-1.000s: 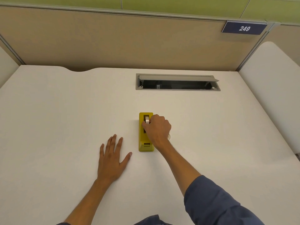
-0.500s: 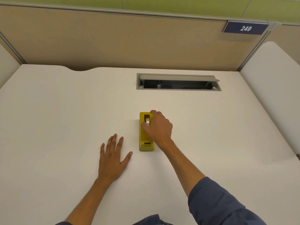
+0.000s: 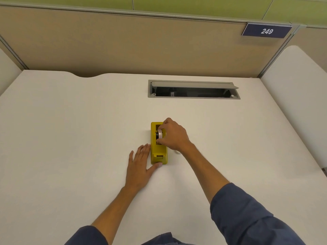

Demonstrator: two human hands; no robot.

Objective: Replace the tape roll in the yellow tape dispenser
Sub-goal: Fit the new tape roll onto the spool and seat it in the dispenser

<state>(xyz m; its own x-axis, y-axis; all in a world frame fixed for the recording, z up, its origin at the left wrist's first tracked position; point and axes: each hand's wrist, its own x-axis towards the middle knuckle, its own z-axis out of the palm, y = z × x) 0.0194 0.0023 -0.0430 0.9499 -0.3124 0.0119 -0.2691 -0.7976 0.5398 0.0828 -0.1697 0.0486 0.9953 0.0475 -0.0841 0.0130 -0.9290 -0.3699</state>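
A yellow tape dispenser (image 3: pixel 158 152), a blocky plastic box, stands lengthwise on the smooth off-white table (image 3: pixel 70 138), near its middle. Nearest the viewer, 2 forearms in rolled dark blue sleeves (image 3: pixel 247 220) reach forward. The left hand (image 3: pixel 139 167) lies flat on the table, fingers straight along the dispenser's left side and thumb against its near end; its grip is released. 1 second ago it rested apart from the dispenser, further left. The right hand (image 3: pixel 174 136) curls over the dispenser's right side and hides it, its grip pinching the tape roll (image 3: pixel 160 134), a pale ring on a dark core sitting in the open slot. Beyond lies a grey rectangular cable hatch (image 3: pixel 193 89), lid ajar. Behind that stands a tan fabric partition (image 3: pixel 123 45) bearing a navy plate reading 249 (image 3: pixel 266 31).
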